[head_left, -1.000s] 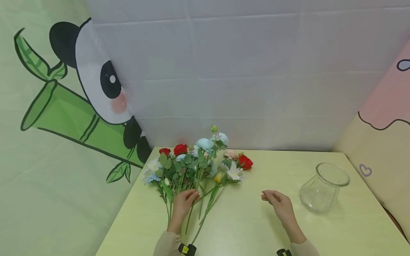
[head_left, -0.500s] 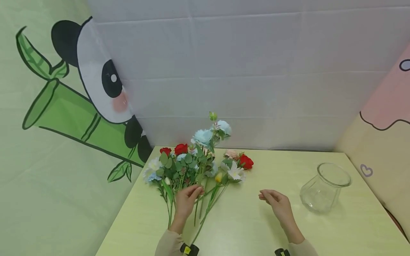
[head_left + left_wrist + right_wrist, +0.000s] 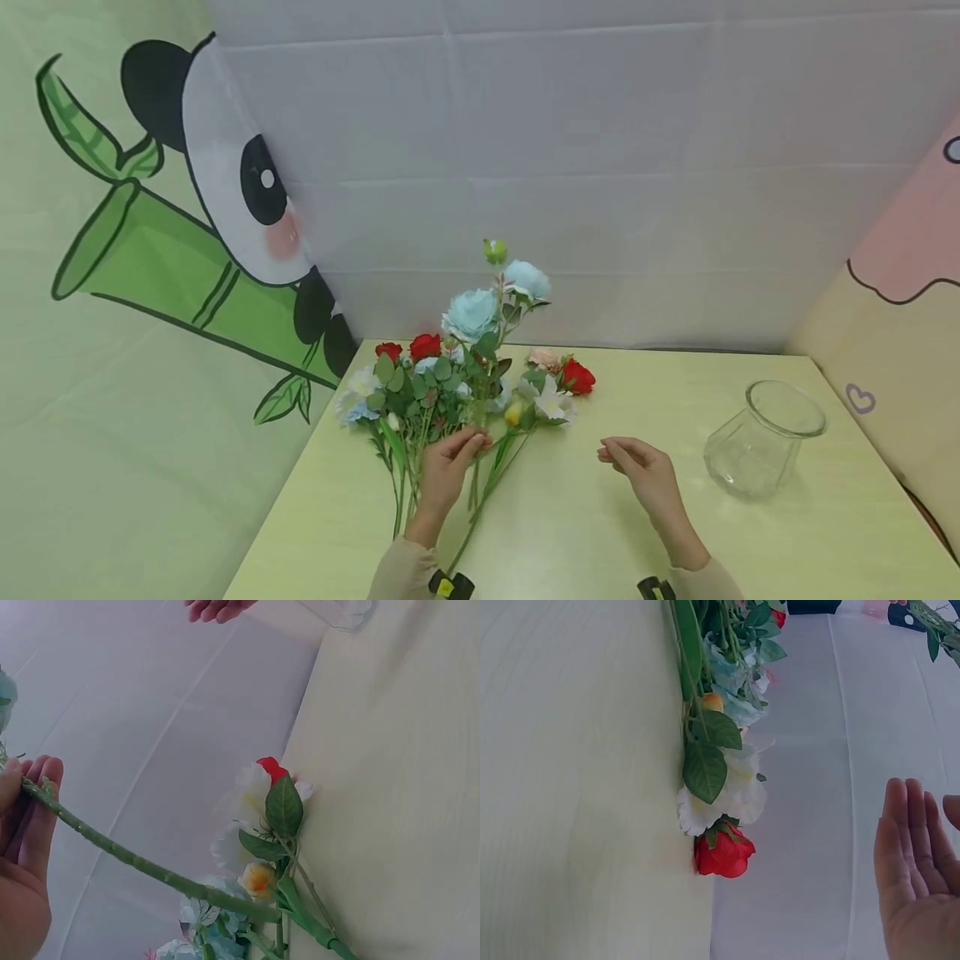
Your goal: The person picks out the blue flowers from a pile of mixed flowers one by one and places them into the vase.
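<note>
My left hand (image 3: pixel 447 468) pinches an artificial flower by its stem, with pale blue blooms (image 3: pixel 470 315) and a green bud standing upright above the pile. In the left wrist view the green stem (image 3: pixel 135 859) runs out from between thumb and fingers. Its lower end overlaps the other flowers there. My right hand (image 3: pixel 647 471) hovers over the table with nothing in it, fingers nearly straight in the right wrist view. A clear glass vase (image 3: pixel 738 467) stands to its right. Loose flowers lie around the left hand, among them a red rose (image 3: pixel 578 377) and a white lily (image 3: pixel 553 402).
The pale yellow table (image 3: pixel 570 533) ends at a grey-white cloth backdrop (image 3: pixel 637 208). More red roses (image 3: pixel 425 346) and leafy stems lie at the table's left. A panda-print cloth (image 3: pixel 225 167) hangs on the left side.
My left hand has raised the blue flower out of the pile and moved slightly right with it. The right hand has drifted a little left, still holding nothing.
</note>
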